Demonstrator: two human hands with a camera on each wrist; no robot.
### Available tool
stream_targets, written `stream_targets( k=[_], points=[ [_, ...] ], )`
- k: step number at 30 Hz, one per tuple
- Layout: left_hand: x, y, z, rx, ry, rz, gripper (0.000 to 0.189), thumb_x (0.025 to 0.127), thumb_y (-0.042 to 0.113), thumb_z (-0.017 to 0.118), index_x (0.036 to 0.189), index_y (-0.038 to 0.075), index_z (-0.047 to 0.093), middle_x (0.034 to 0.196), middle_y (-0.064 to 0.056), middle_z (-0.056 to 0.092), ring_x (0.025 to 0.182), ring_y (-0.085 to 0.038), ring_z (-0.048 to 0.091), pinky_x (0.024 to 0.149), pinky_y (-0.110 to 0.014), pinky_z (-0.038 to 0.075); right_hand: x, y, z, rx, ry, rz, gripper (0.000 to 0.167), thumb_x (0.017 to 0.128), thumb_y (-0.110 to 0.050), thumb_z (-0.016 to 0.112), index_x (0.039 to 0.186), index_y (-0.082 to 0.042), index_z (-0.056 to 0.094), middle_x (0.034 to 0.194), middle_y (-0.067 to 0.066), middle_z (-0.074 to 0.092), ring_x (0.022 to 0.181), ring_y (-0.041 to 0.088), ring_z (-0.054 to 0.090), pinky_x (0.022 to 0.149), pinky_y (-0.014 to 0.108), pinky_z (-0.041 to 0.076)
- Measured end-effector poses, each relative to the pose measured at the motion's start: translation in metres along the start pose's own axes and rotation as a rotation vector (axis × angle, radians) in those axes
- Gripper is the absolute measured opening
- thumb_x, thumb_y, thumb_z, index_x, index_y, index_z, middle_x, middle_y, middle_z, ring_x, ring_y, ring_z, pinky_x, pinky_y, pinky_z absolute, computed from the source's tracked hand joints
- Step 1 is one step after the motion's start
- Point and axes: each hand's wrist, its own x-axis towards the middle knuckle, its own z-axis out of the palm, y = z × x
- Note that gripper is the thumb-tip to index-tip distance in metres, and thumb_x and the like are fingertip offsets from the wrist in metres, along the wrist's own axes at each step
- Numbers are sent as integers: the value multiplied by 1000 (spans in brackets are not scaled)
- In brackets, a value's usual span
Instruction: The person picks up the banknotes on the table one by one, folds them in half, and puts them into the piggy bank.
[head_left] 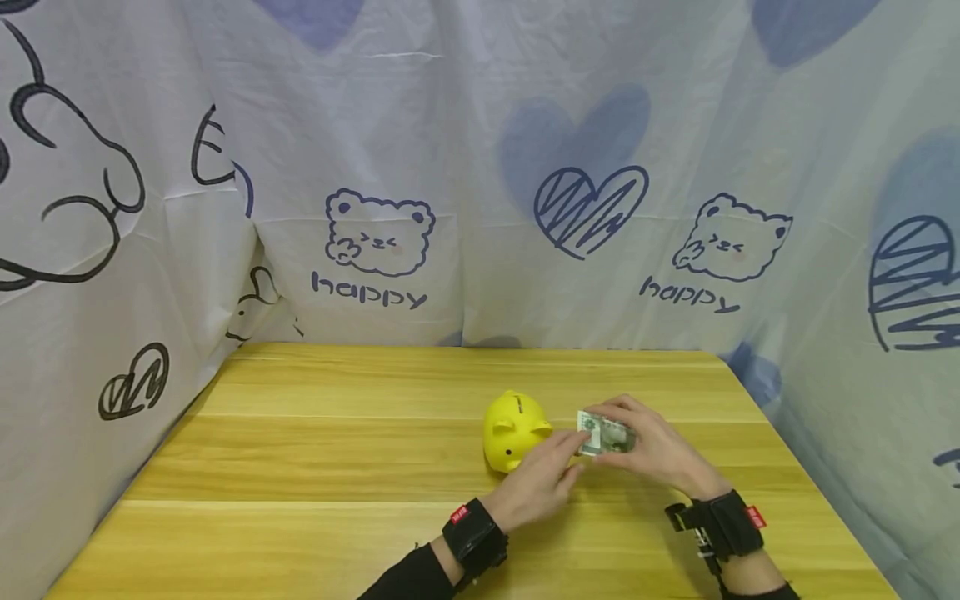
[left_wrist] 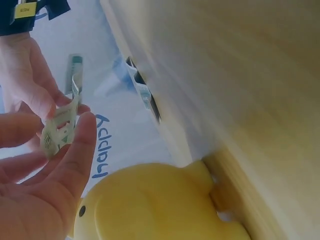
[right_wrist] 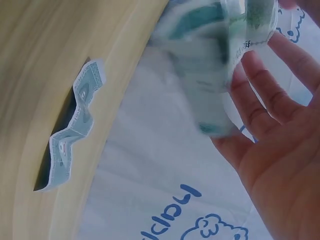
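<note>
Banknote, green and white, gripped in the right hand, with fingers along its far edge and thumb by its near edge, raised over the right half of the wooden table. Was curved rather than flat in the left wrist view, and partly blurred in the right wrist view. Was met at its left end by the fingers of the left hand; could not tell whether pinched there or merely touched. Just left of the note, partly hidden by the left hand: yellow piggy bank, set upright on the table, face turned toward the viewer, dark slot on top. Elsewhere on the table, visible in both wrist views: second banknote, bent into waves. Around the left wrist: black strap with a red tag, beside a black sleeve. Behind and at both sides: pale cloth, printed with hearts and bears.
</note>
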Motion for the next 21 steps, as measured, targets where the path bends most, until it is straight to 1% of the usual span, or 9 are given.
stream_targets(
  k=[4,7,10,14,16,18,19,21],
  points=[
    [-1,0,1,-47,20,-3,52,102,10,49,151,2,33,148,-14,45,133,-21,50,107,-29,43,1,1,1,10,9,8,65,77,-32,84,134,-16,59,124,2,61,102,18,60,81,31,54],
    [-1,0,2,-66,51,-11,52,102,9,48,151,1,32,148,-13,45,133,-21,49,108,-30,42,0,6,1,22,22,52,63,78,-27,83,135,-14,59,127,7,64,100,19,62,80,31,54],
    [-1,1,1,-62,70,-17,52,102,10,49,151,1,32,148,-13,46,133,-20,49,108,-30,43,0,12,0,35,21,127,57,83,-22,79,135,-11,59,117,9,69,91,16,64,72,27,53],
    [-1,1,2,-77,73,-34,54,102,13,50,151,1,32,148,-13,45,129,-19,52,99,-22,48,-2,18,-2,78,-3,207,45,88,-17,74,130,-7,61,97,6,73,77,9,64,61,22,50],
    [-1,1,2,-83,72,-39,55,102,15,51,151,2,31,149,-12,44,128,-18,53,95,-19,49,-2,19,-3,90,-6,219,40,90,-16,72,127,-4,63,93,6,74,76,9,66,59,22,50],
    [-1,0,3,-83,71,-36,57,101,17,53,152,3,30,150,-12,43,128,-18,53,94,-18,49,-2,18,-3,97,0,232,35,91,-16,70,124,-4,65,92,6,75,76,10,66,59,23,51],
    [-1,0,4,-78,69,-33,58,101,18,54,152,3,30,150,-11,43,128,-18,53,94,-18,49,-2,18,-3,94,5,233,34,91,-16,70,123,-4,65,92,6,75,76,11,66,59,23,51],
    [-1,0,4,-56,66,-24,60,101,20,55,153,5,29,152,-10,42,131,-18,51,99,-23,48,-1,16,-2,95,13,240,32,92,-15,69,122,-5,66,92,6,74,76,11,66,59,23,52]
  ],
)
